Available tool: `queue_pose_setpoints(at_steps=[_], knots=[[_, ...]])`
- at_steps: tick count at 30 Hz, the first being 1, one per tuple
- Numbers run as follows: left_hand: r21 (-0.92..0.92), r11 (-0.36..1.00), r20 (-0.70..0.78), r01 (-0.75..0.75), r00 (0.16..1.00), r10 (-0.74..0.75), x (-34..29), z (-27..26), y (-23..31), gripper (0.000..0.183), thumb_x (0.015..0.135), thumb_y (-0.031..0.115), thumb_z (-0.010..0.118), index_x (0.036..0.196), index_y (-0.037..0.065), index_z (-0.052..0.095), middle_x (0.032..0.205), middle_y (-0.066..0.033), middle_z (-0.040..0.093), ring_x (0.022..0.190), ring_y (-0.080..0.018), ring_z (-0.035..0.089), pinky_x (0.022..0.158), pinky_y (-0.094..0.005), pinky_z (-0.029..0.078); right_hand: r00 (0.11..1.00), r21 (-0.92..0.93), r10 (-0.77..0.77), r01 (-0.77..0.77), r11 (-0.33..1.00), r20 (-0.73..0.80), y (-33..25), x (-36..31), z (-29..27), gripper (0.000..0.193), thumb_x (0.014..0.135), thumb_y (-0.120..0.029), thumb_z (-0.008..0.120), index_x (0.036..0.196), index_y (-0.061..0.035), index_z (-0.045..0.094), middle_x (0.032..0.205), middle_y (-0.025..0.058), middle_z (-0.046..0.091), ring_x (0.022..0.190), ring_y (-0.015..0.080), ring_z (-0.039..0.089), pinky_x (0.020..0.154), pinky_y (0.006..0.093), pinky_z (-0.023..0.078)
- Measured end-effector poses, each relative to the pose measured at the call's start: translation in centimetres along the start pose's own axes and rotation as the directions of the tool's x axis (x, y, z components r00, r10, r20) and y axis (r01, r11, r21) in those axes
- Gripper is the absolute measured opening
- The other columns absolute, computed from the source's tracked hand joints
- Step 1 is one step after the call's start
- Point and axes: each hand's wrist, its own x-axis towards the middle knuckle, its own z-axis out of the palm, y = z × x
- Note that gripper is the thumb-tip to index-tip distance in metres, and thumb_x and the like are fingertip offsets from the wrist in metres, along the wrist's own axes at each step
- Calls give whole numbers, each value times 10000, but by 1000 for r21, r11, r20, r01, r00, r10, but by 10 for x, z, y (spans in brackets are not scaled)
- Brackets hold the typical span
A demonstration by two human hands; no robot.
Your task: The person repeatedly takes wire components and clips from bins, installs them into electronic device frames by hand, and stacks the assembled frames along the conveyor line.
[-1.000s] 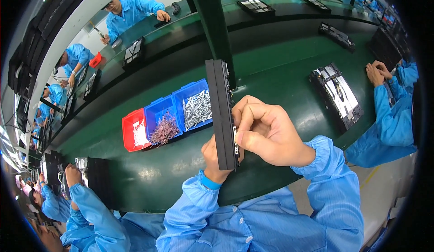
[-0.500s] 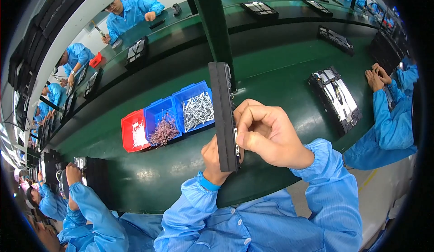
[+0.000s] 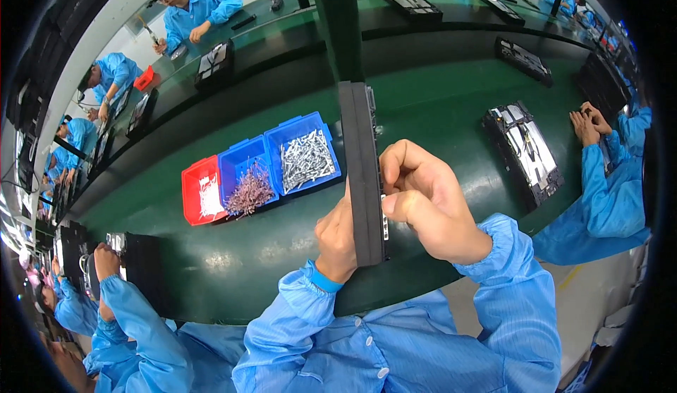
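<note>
A black, box-like unit [image 3: 361, 181] with a foam-covered back stands on edge in front of me, its inner face turned right and mostly out of sight. My left hand [image 3: 334, 241], with a blue band at the wrist, is closed round its left side near the bottom; some of its fingers are hidden. On the right side of the unit, my right hand [image 3: 427, 206] has thumb and fingers curled together close to the inner face. Whatever the fingertips hold cannot be made out. A small white strip with dark marks [image 3: 385, 225] shows along the edge below the thumb.
Left of the unit sit a red bin [image 3: 188, 194] of white pieces, a blue bin [image 3: 229, 159] of pinkish wired parts and another blue bin [image 3: 275, 143] of silvery pieces. An open unit [image 3: 525, 150] lies at right. Co-workers sit on both sides; a green post [image 3: 338, 33] rises ahead.
The unit and my right hand have shifted slightly right. My right hand keeps its curled shape, and a little more of the unit's inner edge shows. The whole view has moved slightly.
</note>
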Motion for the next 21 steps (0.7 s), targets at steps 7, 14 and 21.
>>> queue_pose_setpoints(at_steps=[7,14,21], knots=[[-273,922,38,274,961,-274,-12,3,4,293,812,31,730,1094,20,651,939,-34,671,840,-122,641,703,-276,550,950,66,-311,312,948,-16,42,-18,14,398,765,20,596,1096,-41,384,1110,89,416,949,164,531,850,323,460],[-84,945,201,315,935,-293,-11,-28,4,224,790,46,753,991,0,665,861,-94,677,702,-217,668,643,-325,546,757,-642,-650,466,609,-67,18,-10,-45,465,791,-194,740,1153,13,534,1042,58,548,831,102,457,761,254,389],[-368,-5,880,930,347,-325,-12,-51,-19,431,859,166,740,1221,29,551,824,34,562,592,-25,449,457,-196,303,835,-107,547,-540,835,59,50,-57,-119,613,770,-235,727,1307,-9,539,1074,102,639,784,103,611,521,211,447]])
